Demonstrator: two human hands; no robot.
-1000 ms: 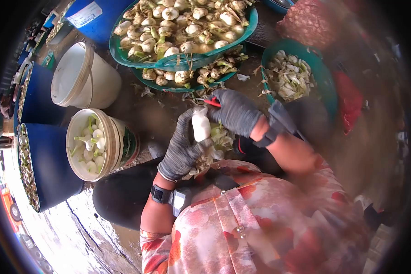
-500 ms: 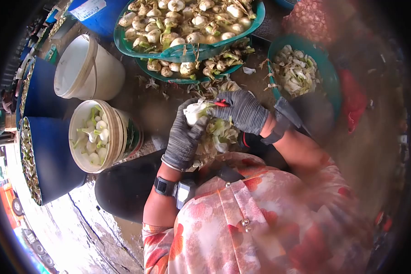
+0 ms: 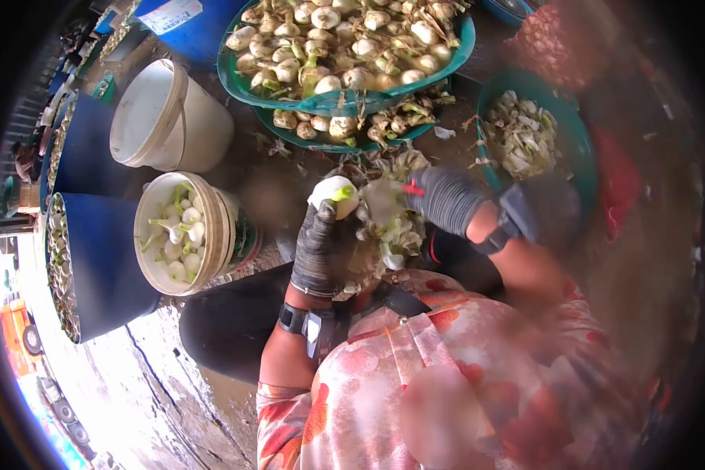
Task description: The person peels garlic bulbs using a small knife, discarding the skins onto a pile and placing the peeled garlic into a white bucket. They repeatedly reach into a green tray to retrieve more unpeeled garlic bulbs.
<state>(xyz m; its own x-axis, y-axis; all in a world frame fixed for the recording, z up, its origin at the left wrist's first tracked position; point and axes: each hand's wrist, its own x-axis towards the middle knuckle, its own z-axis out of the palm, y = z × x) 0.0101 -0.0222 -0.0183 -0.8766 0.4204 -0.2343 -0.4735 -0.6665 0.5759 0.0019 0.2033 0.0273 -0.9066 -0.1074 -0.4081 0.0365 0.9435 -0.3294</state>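
Observation:
My left hand (image 3: 315, 249), in a dark grey striped glove, grips a peeled white garlic bulb (image 3: 330, 194) with a short green stem stub facing up. To its right, my right hand (image 3: 453, 202), gloved the same way, is closed on a small red-handled tool (image 3: 412, 189); its working end is too blurred to make out. The two hands are apart. Pale garlic peelings (image 3: 398, 235) lie below and between them. Left of my left hand stands a white bucket (image 3: 221, 235) holding several peeled garlic bulbs (image 3: 182, 235) with green stems.
Ahead, a teal basin (image 3: 360, 103) of unpeeled garlic is stacked over another basin (image 3: 294, 142). A teal tub (image 3: 578, 149) with peelings stands right. A second white bucket (image 3: 200, 129) and blue barrels (image 3: 110, 262) are at left. A red mesh bag (image 3: 544, 47) lies far right.
My hands have drawn apart, the right one moving right with the red-handled tool. In my left hand the bulb now sits higher, its stem stub turned up. The whole view has shifted slightly.

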